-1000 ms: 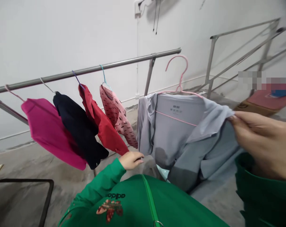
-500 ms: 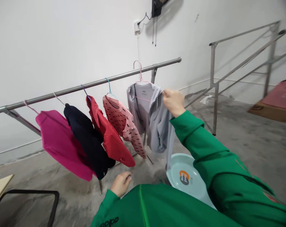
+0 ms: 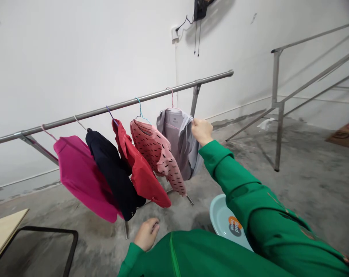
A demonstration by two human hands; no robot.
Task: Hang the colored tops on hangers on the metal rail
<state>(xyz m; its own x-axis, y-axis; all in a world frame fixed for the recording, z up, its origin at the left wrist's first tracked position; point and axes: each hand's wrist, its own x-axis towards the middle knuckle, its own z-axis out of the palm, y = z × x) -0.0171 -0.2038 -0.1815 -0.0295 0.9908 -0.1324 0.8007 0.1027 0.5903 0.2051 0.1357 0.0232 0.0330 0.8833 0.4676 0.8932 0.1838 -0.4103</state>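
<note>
Jacket [image 3: 177, 144] of pale grey cloth hangs just to the left of and below the right hand [image 3: 202, 131], whose fingers are closed on its shoulder edge; its pink hanger [image 3: 172, 102] hooks over the metal rail [image 3: 214, 78], above and left of that hand; the left hand [image 3: 147, 232], low in front of the green top [image 3: 203, 250], has its fingers loosely curled, though how tightly I cannot tell; above the left hand hangs a red garment [image 3: 144, 177], with a pink patterned one [image 3: 152, 148] between it and the jacket; farther left of both hands hang a black garment [image 3: 113, 177] and a magenta one [image 3: 82, 171]; below the right hand, partly behind its sleeve, sits a pale blue basin [image 3: 219, 215].
</note>
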